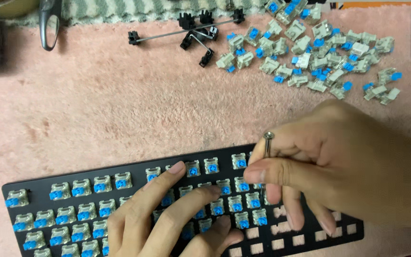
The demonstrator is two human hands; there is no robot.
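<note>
Right hand (338, 166): fingers are closing around a metal puller tool (268, 143), over the keyboard plate (177, 209).
Left hand (167, 219): fingers are lying spread, pressing the plate's blue switches (217, 208).
Plate: is lying at the pink mat's (120, 109) near edge.

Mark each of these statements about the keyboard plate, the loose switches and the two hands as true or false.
1. The right hand pinches a thin metal switch puller. True.
2. The black metal keyboard plate lies on a bare wooden desk. False: it lies on a fuzzy pink cloth.
3. The plate's right end has empty square holes. True.
4. The pile of loose blue-stemmed switches lies on the plate. False: it lies apart, beyond the plate on the pink cloth.
5. The left hand rests its fingers on the mounted switches. True.
6. The black stabilizer bars are fitted into the plate. False: they lie loose beside the pile.
</note>
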